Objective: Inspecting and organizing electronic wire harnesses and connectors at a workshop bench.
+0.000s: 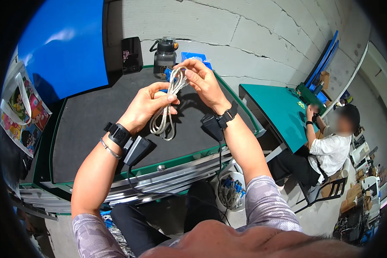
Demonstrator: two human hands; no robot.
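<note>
A looped bundle of pale braided cable (162, 118) hangs between my two hands, above the dark mat of the workbench (99, 129). My left hand (148, 105) pinches the middle of the bundle between thumb and fingers. Its upper loops are gripped by my right hand (204, 84), with the fingers closed at the top. A blue piece (168, 74), perhaps a connector, shows beside the upper loops; part of it is hidden behind the cable. The lower loops dangle toward the mat. Both wrists wear black straps with small black boxes.
Behind the hands stand a dark water bottle (164, 53), a black phone-like device (132, 55) and a blue tray (193, 56). A white bucket of cables (231, 193) sits below the bench. To the right, another person (331, 146) sits at a green table (271, 107).
</note>
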